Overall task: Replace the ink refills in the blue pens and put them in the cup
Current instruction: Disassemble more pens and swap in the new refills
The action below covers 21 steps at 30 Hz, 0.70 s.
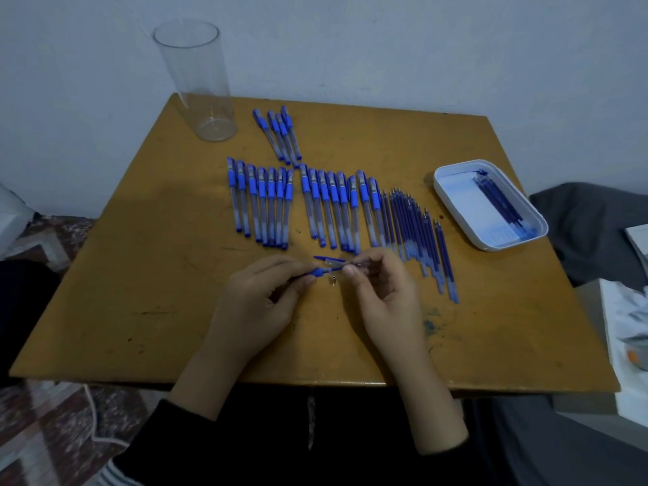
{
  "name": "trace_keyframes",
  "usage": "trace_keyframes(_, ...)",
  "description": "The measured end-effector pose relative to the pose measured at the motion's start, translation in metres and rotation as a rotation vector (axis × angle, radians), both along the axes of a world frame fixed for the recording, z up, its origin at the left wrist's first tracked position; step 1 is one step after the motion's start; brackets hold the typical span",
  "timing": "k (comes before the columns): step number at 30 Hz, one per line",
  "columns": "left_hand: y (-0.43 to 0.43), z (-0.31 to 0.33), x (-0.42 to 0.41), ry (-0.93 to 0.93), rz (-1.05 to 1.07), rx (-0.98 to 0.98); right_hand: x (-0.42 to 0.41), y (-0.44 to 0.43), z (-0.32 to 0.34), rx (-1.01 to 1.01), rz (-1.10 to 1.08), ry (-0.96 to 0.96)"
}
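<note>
Step in hand, refill swap: your left hand (259,299) pinches the pen (321,272) by its blue grip, your right hand (382,296) pinches its clear barrel; next, I judge, fit a refill (412,228) from just beyond your right hand.

We've got the brown table (140,310): a clear cup (196,75) at the far left corner, pens (259,205) in rows, refills (413,233) just beside them, a white tray (463,201) on the right, and a tiny metal tip (333,279) nearer the front.

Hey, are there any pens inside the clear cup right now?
No, the clear cup stands empty at the far left corner of the table, while the capped pens lie flat in rows.
</note>
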<state>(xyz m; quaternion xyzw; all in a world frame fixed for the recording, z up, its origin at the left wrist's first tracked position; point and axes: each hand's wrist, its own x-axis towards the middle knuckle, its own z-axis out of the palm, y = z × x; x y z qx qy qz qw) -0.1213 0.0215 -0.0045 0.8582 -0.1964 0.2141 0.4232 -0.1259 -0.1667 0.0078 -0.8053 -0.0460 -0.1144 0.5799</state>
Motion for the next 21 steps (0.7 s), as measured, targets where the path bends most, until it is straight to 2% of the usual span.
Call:
trace_keyframes(4,0.000,0.002,-0.001,-0.023,0.020,0.003,-0.002,0.004,0.004,0.143,-0.008,-0.014)
trace_keyframes(8,-0.001,0.002,-0.002,-0.043,0.038,-0.019,-0.003,0.005,0.007,0.135,-0.093,-0.122)
trace_keyframes(14,-0.003,0.004,0.003,-0.052,0.060,-0.036,-0.002,-0.002,0.019,0.408,-0.243,-0.173)
trace_keyframes(21,-0.009,0.011,0.006,-0.004,0.005,-0.057,0.004,-0.007,0.029,0.472,-0.370,-0.172)
